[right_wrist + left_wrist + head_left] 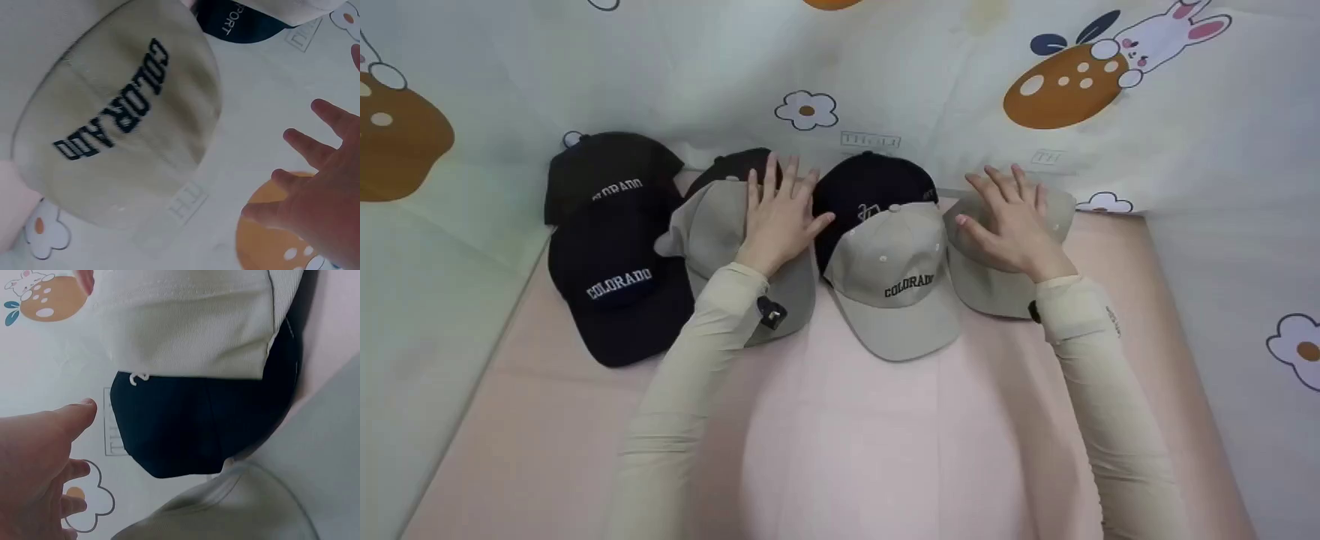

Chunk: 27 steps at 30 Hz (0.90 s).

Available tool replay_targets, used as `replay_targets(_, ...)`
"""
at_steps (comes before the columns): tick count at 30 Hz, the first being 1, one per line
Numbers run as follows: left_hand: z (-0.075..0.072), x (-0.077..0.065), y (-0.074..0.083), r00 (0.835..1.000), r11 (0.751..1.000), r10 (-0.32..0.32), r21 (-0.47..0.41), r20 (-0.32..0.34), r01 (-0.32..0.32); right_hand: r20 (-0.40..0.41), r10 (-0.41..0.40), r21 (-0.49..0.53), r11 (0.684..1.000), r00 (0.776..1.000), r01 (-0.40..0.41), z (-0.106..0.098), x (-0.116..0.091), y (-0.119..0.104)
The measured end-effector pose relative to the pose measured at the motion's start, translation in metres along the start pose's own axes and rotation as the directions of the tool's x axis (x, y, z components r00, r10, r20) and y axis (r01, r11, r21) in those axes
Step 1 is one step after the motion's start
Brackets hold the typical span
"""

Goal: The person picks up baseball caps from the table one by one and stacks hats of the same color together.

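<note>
My left hand (781,229) is over a grey cap (709,232) in the head view, its fingers extended toward the back. Behind that cap, a dark cap (727,169) is partly hidden. My right hand (1020,229) is above a grey-beige cap (990,289) at the right end, its fingers spread and nothing in its grasp. In the right wrist view this cap (84,185) shows COLORADO lettering, with the fingers (309,147) apart from it. Between the hands, a light grey COLORADO cap (889,251) overlaps a navy cap (877,176).
At the left, a navy COLORADO cap (615,300) lies in front of a dark brown one (611,161). All the caps are on a pink surface (870,450). A white sheet with rabbit and flower prints (720,67) rises behind them.
</note>
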<state>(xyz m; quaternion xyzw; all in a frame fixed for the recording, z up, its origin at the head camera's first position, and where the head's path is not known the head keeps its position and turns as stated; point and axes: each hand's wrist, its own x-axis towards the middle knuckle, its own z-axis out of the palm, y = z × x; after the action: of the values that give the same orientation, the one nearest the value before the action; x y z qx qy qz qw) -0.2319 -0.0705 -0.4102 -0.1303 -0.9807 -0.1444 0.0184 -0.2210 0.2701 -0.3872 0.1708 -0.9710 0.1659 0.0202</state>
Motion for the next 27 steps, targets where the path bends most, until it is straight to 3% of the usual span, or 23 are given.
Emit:
replay_targets(9, -0.008, -0.004, -0.010, 0.999, 1.000, -0.021, 0.021, 0.046, 0.020, 0.046, -0.154, 0.020, 0.988, 0.987, 0.153, 0.004, 0.026, -0.032)
replay_targets(17, -0.024, -0.011, -0.025, 0.995, 0.995, -0.038, 0.090, 0.093, 0.030, 0.183, -0.329, 0.129, 0.942, 0.927, 0.309, 0.018, 0.047, -0.062)
replay_targets(27, -0.039, -0.016, -0.047, 0.985, 0.994, -0.087, 0.072, 0.146, 0.078, 0.218, -0.391, 0.127, 0.920, 0.894, 0.371, 0.023, 0.058, -0.066)
